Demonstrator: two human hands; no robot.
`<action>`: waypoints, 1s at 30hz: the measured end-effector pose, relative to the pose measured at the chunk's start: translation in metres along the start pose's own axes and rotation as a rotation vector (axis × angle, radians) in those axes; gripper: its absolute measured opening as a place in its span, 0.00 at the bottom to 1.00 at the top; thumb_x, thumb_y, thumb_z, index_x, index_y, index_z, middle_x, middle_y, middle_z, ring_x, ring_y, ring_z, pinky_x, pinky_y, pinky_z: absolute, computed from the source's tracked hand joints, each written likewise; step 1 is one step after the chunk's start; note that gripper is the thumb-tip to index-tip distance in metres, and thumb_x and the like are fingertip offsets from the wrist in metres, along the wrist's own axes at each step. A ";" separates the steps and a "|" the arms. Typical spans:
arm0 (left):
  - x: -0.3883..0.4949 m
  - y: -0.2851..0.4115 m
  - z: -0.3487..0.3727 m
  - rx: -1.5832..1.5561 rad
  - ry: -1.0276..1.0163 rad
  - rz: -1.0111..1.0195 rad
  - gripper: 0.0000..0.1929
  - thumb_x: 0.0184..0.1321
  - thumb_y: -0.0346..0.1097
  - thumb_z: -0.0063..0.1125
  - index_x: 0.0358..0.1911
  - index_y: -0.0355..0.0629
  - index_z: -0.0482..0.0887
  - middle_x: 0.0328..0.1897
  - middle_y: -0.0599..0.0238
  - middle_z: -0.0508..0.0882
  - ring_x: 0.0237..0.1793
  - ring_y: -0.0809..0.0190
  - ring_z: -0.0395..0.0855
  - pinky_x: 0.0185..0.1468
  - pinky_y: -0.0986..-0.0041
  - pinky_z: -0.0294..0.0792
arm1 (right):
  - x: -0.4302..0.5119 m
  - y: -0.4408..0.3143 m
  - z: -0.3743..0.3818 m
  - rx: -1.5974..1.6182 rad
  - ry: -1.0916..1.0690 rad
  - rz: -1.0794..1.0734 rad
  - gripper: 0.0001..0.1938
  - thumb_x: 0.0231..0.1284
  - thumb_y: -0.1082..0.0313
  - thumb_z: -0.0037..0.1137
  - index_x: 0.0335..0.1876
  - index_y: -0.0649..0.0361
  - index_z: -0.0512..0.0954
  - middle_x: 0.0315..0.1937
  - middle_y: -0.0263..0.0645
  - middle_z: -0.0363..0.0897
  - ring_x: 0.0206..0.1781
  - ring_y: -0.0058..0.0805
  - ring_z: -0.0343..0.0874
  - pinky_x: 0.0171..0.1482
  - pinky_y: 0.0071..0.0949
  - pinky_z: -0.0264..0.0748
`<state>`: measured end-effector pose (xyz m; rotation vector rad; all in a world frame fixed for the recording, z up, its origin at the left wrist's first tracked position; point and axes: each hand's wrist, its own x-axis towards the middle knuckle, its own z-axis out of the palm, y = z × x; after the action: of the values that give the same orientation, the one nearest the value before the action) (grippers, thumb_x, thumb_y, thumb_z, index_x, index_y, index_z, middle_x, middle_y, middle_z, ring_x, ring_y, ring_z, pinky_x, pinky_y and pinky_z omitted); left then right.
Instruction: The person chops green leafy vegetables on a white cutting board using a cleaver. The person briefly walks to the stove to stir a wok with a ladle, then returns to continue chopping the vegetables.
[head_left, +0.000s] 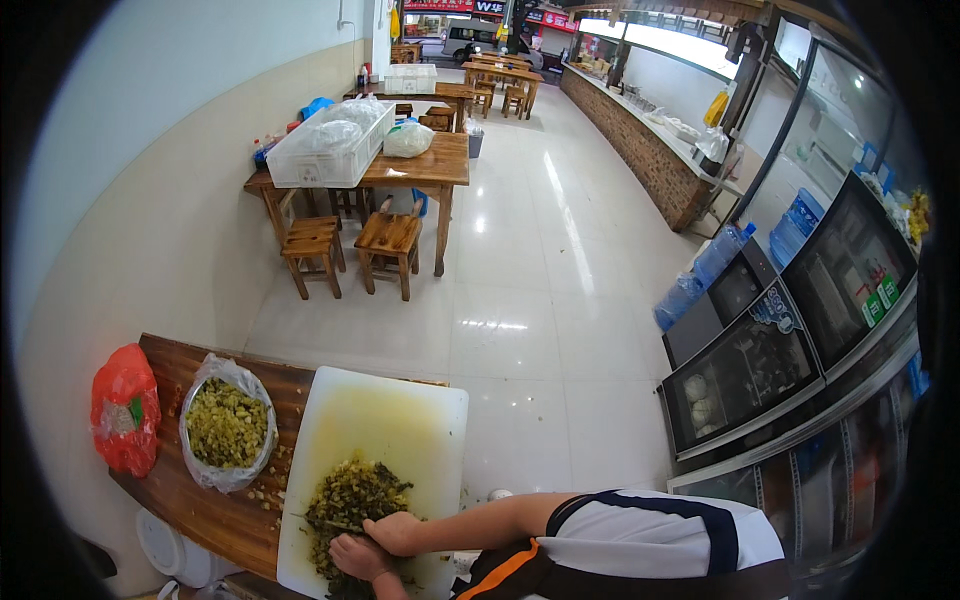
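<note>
Chopped pickled greens (358, 491), dark leaf mixed with yellow-green bits, lie heaped on the near half of a white plastic cutting board (382, 405). My right hand (395, 532) is closed in a fist at the heap's right side. From it a thin straight edge runs left through the greens; it looks like a knife seen from above, mostly hidden. My left hand (360, 556) rests just below, fingers curled onto the greens. A bowl lined with clear plastic (270, 442), full of chopped greens (225, 424), stands left of the board.
The wooden table (247, 525) carries scattered bits and a red plastic bag (126, 420) by the wall. White buckets (180, 551) stand below its left edge. Stools (388, 234) and a table with a white crate (330, 169) are ahead. Glass-fronted cabinets (742, 375) line the right.
</note>
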<state>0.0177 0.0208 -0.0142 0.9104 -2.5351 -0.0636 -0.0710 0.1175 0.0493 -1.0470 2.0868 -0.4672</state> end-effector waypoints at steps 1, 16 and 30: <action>0.000 -0.002 0.000 0.000 0.032 0.018 0.10 0.66 0.32 0.50 0.27 0.43 0.65 0.32 0.57 0.67 0.33 0.48 0.69 0.34 0.56 0.63 | 0.001 0.002 0.001 0.034 -0.034 -0.017 0.14 0.66 0.69 0.49 0.52 0.68 0.67 0.32 0.51 0.82 0.37 0.49 0.86 0.35 0.47 0.81; -0.001 0.003 -0.007 -0.002 0.114 0.054 0.17 0.67 0.45 0.45 0.24 0.43 0.74 0.28 0.53 0.76 0.30 0.43 0.74 0.34 0.50 0.66 | 0.012 0.019 0.003 0.067 -0.029 -0.127 0.12 0.70 0.67 0.43 0.52 0.67 0.68 0.29 0.50 0.83 0.33 0.48 0.86 0.32 0.45 0.80; 0.001 0.003 -0.004 0.058 0.004 -0.009 0.09 0.57 0.29 0.53 0.23 0.41 0.68 0.30 0.55 0.72 0.35 0.46 0.73 0.37 0.55 0.67 | -0.003 0.005 -0.006 0.016 0.051 0.019 0.13 0.70 0.64 0.43 0.50 0.65 0.71 0.32 0.51 0.84 0.38 0.51 0.86 0.35 0.50 0.79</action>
<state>0.0169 0.0235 -0.0099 0.9428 -2.5417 0.0089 -0.0766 0.1226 0.0517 -1.0152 2.1322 -0.5051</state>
